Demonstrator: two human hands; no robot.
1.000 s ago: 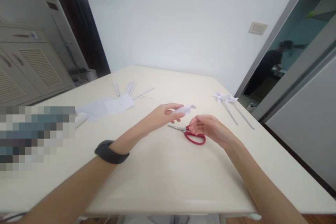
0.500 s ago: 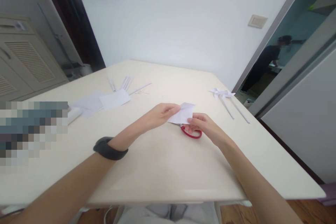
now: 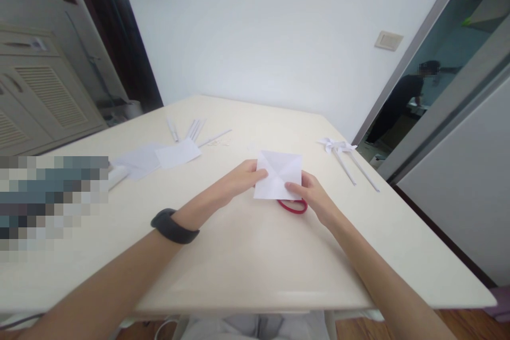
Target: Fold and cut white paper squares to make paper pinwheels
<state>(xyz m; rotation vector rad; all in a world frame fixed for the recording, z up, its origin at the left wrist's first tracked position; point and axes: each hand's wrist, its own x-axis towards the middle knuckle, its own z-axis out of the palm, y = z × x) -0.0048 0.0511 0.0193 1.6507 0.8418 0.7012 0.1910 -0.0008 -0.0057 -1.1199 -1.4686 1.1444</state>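
Observation:
A square sheet of white paper [image 3: 279, 164] with creases crossing at its middle is spread flat between my hands. My left hand [image 3: 247, 174] pinches its left edge, thumb on the front face. On the other side my right hand [image 3: 308, 188] grips the lower right edge, also thumb in front. Behind and under the sheet lie scissors [image 3: 295, 209]; only their red handle shows, the rest is hidden by the paper.
Two paper pinwheels [image 3: 337, 145] on white sticks lie at the right. Loose white sheets [image 3: 179, 153], several rolled paper sticks [image 3: 195, 128] and small scraps [image 3: 219, 142] are at the left of the table [image 3: 239, 255]. A person [image 3: 402, 98] stands beyond the doorway.
The paper, folded over half a second ago, is now opened into a full square facing me. It covers more of the scissors. Both hands still hold it.

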